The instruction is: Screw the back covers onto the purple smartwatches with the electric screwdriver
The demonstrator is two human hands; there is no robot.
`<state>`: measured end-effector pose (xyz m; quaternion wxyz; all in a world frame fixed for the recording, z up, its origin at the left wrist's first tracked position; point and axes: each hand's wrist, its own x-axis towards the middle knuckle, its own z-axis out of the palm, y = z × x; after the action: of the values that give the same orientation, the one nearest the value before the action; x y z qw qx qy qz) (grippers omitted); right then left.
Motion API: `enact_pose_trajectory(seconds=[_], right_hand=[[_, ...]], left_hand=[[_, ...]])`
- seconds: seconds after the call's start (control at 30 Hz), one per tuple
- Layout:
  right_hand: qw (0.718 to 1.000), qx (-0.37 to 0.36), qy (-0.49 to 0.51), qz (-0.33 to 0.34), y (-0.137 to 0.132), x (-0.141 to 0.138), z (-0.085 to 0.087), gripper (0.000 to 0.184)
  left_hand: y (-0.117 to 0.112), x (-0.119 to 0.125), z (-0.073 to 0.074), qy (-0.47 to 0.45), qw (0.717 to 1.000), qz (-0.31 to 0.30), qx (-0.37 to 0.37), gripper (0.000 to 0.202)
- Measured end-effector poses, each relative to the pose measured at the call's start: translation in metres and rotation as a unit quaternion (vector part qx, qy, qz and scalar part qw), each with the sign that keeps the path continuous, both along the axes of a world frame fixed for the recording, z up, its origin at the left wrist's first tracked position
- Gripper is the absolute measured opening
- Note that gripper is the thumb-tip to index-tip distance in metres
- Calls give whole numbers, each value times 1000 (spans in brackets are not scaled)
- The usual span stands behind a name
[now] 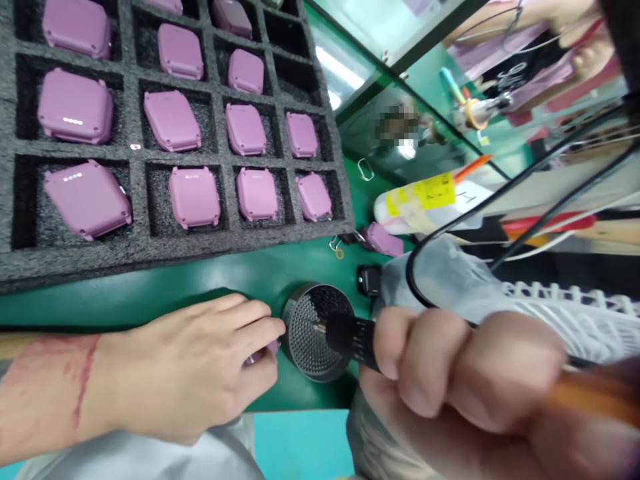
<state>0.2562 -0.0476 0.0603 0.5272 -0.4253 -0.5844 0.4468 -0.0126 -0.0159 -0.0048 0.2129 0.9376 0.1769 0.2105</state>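
Many purple cases [194, 197] already sit in the foam tray [250, 237] at ten o'clock, while one purple piece [273, 346], mostly hidden at seven, is pinched in the left hand [205, 360], outside the tray. At four, the right hand [450, 373] clasps a black-nosed tool [353, 339], its tip over the round dish [304, 347] at six; how much is left, I can't tell.

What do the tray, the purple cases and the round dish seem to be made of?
Tray: probably foam, dark and matte, from its speckled, grainy surface.
Purple cases: smooth with a soft sheen; plastic or coated metal, the look leaves it open.
Dish: perhaps metal, judging by its grey, dull shine.
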Motion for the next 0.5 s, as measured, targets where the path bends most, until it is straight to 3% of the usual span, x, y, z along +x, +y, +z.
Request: enact_pose_trajectory(seconds=[0.1, 0.23, 0.5], right_hand=[[1000, -7, 11, -15, 14, -3, -5, 45], [995, 17, 98, -15, 31, -12, -16, 26], [989, 24, 149, -8, 35, -21, -24, 23]], left_hand=[[0, 1, 0, -1, 1000, 16, -6, 30], [-3, 2, -4, 28, 999, 29, 29, 21], [-3, 1, -2, 17, 999, 25, 11, 27]])
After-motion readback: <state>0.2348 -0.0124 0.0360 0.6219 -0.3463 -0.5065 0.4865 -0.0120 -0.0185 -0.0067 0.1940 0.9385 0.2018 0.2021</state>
